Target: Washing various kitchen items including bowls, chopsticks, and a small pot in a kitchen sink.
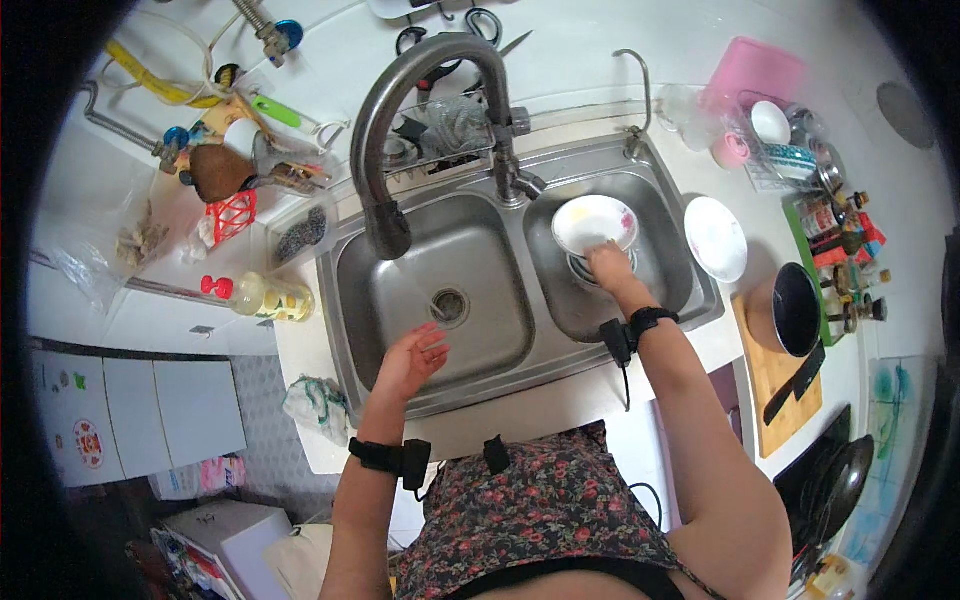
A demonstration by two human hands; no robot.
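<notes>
In the right basin point(660, 292) of a steel double sink, my right hand point(609, 264) grips the near rim of a white floral dish point(592, 217). The dish lies over other stacked dishes point(581, 271), which it and my hand partly hide. My left hand point(415, 358) holds nothing, its fingers apart, over the near part of the left basin point(480, 337). Just beyond its fingertips is the drain point(450, 306). The curved metal faucet point(367, 142) arches over the left basin, and a faint thin stream seems to fall from its spout.
A white plate point(715, 240) rests right of the sink, near a pot point(784, 311) and a black knife point(791, 386) on a wooden cutting board point(799, 424). Left stand a red-capped bottle point(262, 295) and a crumpled cloth point(319, 405). A small tap point(641, 97) rises behind the right basin.
</notes>
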